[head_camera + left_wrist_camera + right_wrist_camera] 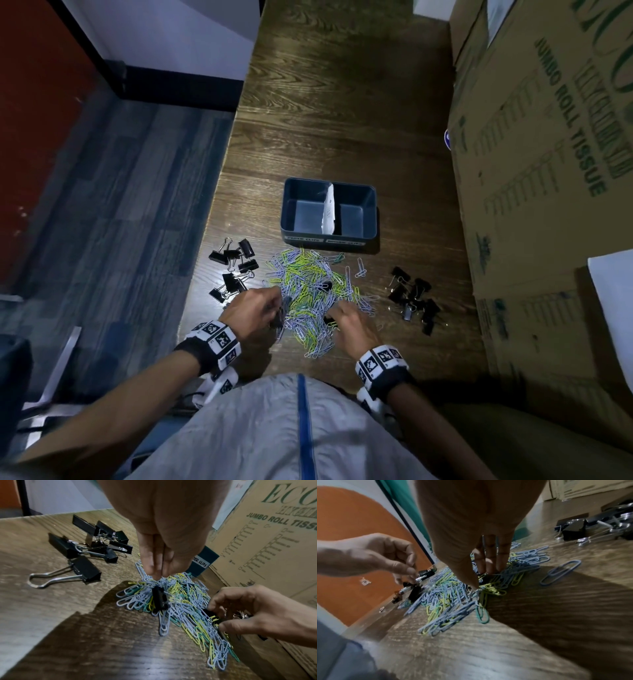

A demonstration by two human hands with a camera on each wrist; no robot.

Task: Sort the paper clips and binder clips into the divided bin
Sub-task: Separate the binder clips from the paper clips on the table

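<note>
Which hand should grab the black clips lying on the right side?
Probably the right hand. It is nearer the right group of binder clips; the left hand would have to cross the paper clip pile.

i see the paper clip pile just before the divided bin, binder clip clusters left and right, cardboard boxes farther right.

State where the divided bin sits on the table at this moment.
In the head view, the divided bin stands on the wooden table, just beyond the paper clip pile, with the cardboard box to its right.
</note>
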